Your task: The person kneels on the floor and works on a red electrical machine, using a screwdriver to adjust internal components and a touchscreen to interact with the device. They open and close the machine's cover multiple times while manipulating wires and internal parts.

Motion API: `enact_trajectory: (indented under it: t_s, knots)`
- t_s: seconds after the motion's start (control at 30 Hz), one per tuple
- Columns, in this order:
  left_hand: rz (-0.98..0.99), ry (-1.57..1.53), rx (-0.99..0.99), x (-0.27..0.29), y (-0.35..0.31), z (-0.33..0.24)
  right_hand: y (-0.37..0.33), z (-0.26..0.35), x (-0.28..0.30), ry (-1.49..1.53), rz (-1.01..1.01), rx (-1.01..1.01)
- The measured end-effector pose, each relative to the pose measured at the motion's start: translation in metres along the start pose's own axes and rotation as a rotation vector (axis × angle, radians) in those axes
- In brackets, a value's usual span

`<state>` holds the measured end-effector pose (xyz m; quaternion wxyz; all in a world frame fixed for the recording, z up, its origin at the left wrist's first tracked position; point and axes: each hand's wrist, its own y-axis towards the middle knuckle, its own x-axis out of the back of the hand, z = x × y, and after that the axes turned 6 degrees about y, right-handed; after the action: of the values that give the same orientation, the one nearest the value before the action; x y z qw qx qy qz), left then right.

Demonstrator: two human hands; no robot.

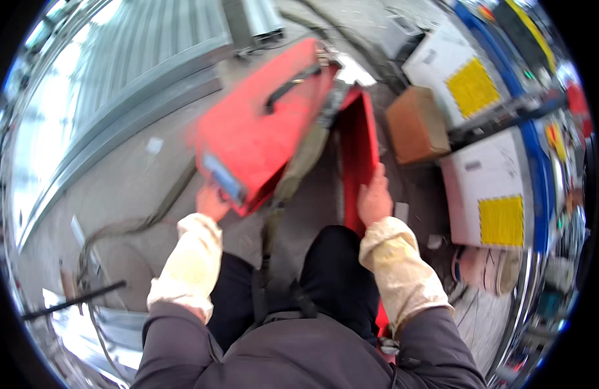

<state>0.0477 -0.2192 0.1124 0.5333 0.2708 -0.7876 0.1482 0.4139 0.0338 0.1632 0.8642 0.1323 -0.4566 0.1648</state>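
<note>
Ahead of the knees (332, 249) | red case (247, 123) tilts, left hand (212, 200) at its lower corner, probably bearing weight; fingers hidden, cannot tell if closed | right hand (375, 201) lies along red panel (360, 142), seemingly steadying it; grip unclear | olive strap (305, 159) runs between them

Both forearms (408, 275) reach forward, well apart, in loose cream cloth oversleeves (190, 259). The bare left hand (212, 203) has its fingertips hidden; the bare right hand (375, 200) points forward, its fingers lying close together.
</note>
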Motion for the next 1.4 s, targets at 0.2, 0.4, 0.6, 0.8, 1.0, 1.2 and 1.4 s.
enact_trajectory:
  t_s: [0.2,0.4,0.6,0.8,1.0,1.2,1.4]
  knots:
    - [-0.133,0.082,0.01,-0.015,0.004,0.015,-0.006,-0.017,-0.01,-0.046,-0.01,0.08]
    - [0.078,-0.057,0.192,-0.011,-0.004,0.001,-0.001,-0.038,-0.006,-0.131,-0.051,0.27]
    - [0.029,-0.113,0.248,-0.011,-0.005,-0.005,-0.003,-0.029,-0.007,-0.126,0.0,0.186]
    - [0.068,-0.146,0.28,-0.009,-0.005,-0.008,0.001,-0.037,-0.007,-0.169,-0.036,0.304]
    - [0.066,-0.144,0.275,-0.011,-0.004,-0.011,0.0,-0.032,-0.002,-0.179,0.009,0.24]
    - [0.053,-0.145,0.274,-0.011,-0.004,-0.014,0.002,-0.032,-0.001,-0.196,0.001,0.194]
    - [0.08,-0.08,0.279,-0.013,-0.005,-0.009,0.003,-0.042,-0.005,-0.172,0.02,0.237]
